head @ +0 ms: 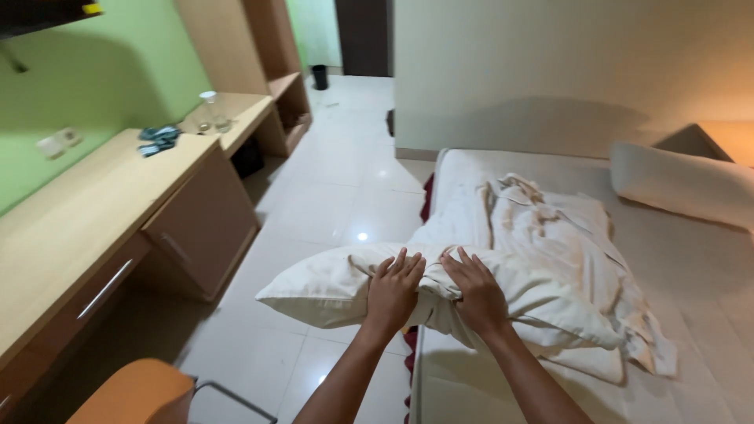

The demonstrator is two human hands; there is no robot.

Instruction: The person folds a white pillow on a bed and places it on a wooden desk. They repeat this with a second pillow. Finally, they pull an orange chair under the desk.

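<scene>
A cream pillow (330, 286) lies across the near left edge of the bed (707, 314), its left end overhanging the floor. My left hand (394, 289) and my right hand (474, 290) press down side by side on the pillow's middle, pinching it inward so the fabric bunches between them. Fingers of both hands are spread flat on the cloth. A crumpled cream sheet (565, 228) lies just beyond the pillow on the mattress.
A long white bolster (683, 184) rests at the bed's far right. A wooden desk (86, 220) with drawers runs along the green wall on the left. An orange chair (133, 392) stands at the bottom left. White tiled floor (338, 173) leads to a doorway.
</scene>
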